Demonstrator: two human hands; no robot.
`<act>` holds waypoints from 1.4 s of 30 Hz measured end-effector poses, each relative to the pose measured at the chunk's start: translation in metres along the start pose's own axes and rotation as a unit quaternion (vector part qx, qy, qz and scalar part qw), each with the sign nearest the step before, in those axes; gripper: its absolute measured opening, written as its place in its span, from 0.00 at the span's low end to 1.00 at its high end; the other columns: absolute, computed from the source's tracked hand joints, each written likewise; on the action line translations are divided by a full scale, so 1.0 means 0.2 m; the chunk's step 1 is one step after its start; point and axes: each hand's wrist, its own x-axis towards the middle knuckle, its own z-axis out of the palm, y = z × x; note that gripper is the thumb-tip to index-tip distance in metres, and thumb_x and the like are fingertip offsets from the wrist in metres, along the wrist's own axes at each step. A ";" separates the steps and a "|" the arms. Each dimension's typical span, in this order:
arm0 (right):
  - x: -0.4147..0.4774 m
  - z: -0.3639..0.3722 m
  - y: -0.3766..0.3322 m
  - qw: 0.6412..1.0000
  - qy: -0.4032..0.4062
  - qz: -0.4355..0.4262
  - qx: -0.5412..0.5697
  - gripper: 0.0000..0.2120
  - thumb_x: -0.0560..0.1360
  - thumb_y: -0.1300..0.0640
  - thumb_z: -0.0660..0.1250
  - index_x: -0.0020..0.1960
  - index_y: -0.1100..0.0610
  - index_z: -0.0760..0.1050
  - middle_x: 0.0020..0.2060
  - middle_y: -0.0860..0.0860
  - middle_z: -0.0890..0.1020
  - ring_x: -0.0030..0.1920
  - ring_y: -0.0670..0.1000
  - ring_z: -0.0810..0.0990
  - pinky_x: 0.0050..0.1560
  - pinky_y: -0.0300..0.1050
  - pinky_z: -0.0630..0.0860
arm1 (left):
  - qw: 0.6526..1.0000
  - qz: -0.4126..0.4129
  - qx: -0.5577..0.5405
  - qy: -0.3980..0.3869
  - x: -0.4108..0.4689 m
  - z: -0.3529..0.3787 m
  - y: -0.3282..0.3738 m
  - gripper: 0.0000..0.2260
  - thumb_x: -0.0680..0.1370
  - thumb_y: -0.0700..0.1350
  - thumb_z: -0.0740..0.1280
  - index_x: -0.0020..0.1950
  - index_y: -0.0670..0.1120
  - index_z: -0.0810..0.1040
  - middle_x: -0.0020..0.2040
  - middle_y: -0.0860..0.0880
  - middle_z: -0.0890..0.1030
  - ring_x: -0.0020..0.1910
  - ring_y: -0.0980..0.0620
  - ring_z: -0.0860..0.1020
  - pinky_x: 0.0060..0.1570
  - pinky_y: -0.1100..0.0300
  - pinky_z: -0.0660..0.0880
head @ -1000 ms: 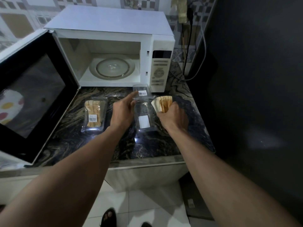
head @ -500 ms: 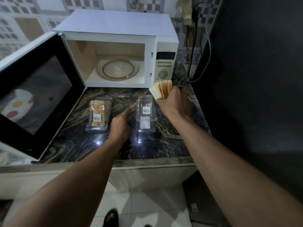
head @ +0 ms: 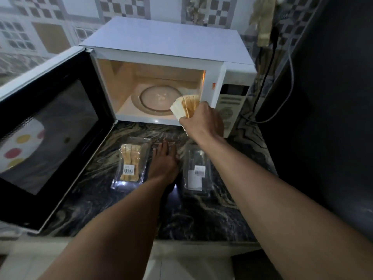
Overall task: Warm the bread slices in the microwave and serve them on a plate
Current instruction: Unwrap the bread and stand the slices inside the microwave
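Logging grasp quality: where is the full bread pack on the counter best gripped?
Grip the bread pack across its two long edges, coming from above: it lies flat on the counter, looks narrow enough to span, and the left hand rests right beside it.

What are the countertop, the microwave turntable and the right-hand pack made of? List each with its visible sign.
Countertop: looks like polished dark stone, marble or granite; tan veins and glossy reflections.
Turntable: probably clear glass; see-through and shiny, with moulded rings.
Right-hand pack: thin clear plastic; the counter shows through, edges glint, a barcode label sticks on.
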 end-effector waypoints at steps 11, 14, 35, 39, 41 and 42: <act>0.53 0.41 -0.20 0.995 -0.069 0.004 0.067 0.07 0.76 0.52 0.72 0.47 0.54 0.76 0.38 0.49 0.79 0.38 0.49 0.79 0.32 0.40 0.70 | 0.997 0.045 0.050 0.045 0.25 0.08 -0.11 0.26 0.83 0.53 0.47 0.80 0.47 0.60 0.80 0.42 0.61 0.80 0.43 0.55 0.78 0.45 0.52; 0.62 0.50 -0.21 0.997 -0.051 0.027 0.052 0.15 0.75 0.51 0.72 0.59 0.57 0.76 0.51 0.53 0.82 0.50 0.55 0.81 0.45 0.46 0.77 | 0.996 0.052 0.060 0.049 0.26 0.07 -0.11 0.25 0.83 0.52 0.50 0.80 0.48 0.60 0.80 0.44 0.61 0.80 0.44 0.55 0.77 0.45 0.52; 0.80 0.67 -0.18 0.964 -0.034 0.139 0.225 0.16 0.83 0.54 0.55 0.37 0.51 0.69 0.35 0.47 0.76 0.37 0.49 0.74 0.35 0.41 0.66 | 0.995 0.045 0.059 0.061 0.26 0.08 -0.10 0.26 0.83 0.54 0.57 0.80 0.49 0.61 0.79 0.46 0.63 0.80 0.46 0.55 0.76 0.47 0.52; 0.79 0.68 -0.19 0.968 -0.019 0.125 0.218 0.09 0.81 0.55 0.58 0.44 0.52 0.73 0.44 0.50 0.80 0.43 0.52 0.77 0.45 0.46 0.74 | 0.995 0.041 0.055 0.066 0.26 0.08 -0.11 0.26 0.82 0.54 0.58 0.79 0.49 0.63 0.78 0.46 0.64 0.79 0.46 0.56 0.77 0.47 0.51; 0.79 0.67 -0.20 0.966 -0.022 0.120 0.228 0.08 0.81 0.55 0.58 0.45 0.53 0.74 0.44 0.51 0.80 0.43 0.52 0.78 0.44 0.49 0.75 | 0.996 0.042 0.046 0.067 0.26 0.08 -0.10 0.26 0.82 0.53 0.58 0.79 0.49 0.62 0.78 0.46 0.64 0.79 0.46 0.56 0.77 0.47 0.51; 0.80 0.68 -0.19 0.965 -0.022 0.114 0.233 0.08 0.81 0.56 0.59 0.47 0.54 0.76 0.46 0.52 0.82 0.45 0.53 0.80 0.45 0.51 0.76 | 0.996 0.042 0.044 0.066 0.26 0.08 -0.10 0.26 0.82 0.53 0.58 0.80 0.49 0.62 0.78 0.46 0.63 0.79 0.46 0.56 0.77 0.47 0.51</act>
